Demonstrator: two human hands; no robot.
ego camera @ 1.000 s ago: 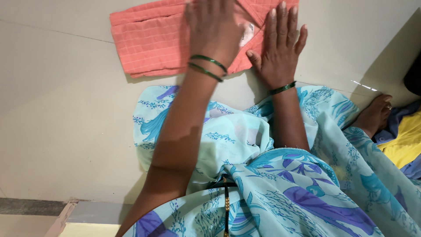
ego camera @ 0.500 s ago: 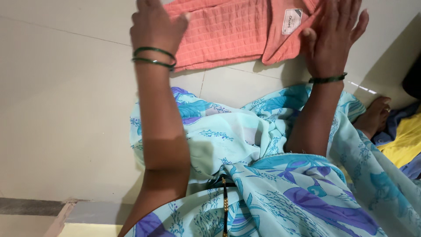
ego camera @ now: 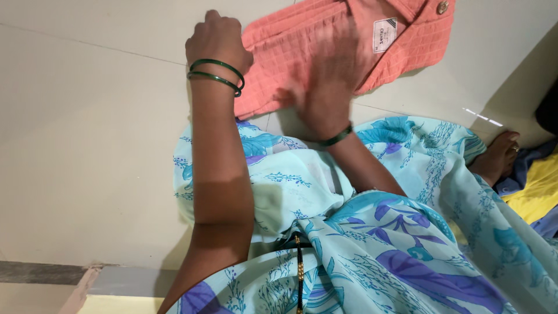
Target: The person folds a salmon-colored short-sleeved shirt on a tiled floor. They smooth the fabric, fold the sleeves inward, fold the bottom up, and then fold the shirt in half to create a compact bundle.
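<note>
A folded salmon-pink checked shirt (ego camera: 302,46) lies on the pale tiled floor (ego camera: 87,128) in front of me, collar and white label to the right. My left hand (ego camera: 218,40), with two green bangles at the wrist, is closed on the shirt's left edge. My right hand (ego camera: 328,87), blurred by motion, lies flat on the shirt's lower middle with its fingers spread.
My light blue floral garment (ego camera: 372,232) covers my lap and legs. A bare foot (ego camera: 497,154) shows at the right, beside yellow and blue cloth (ego camera: 537,186). A grey floor border (ego camera: 40,273) runs along the bottom left.
My left hand has moved to the shirt's left edge and closed on it. My right hand has slid left, from the shirt's right end to its lower middle. The view has shifted.
</note>
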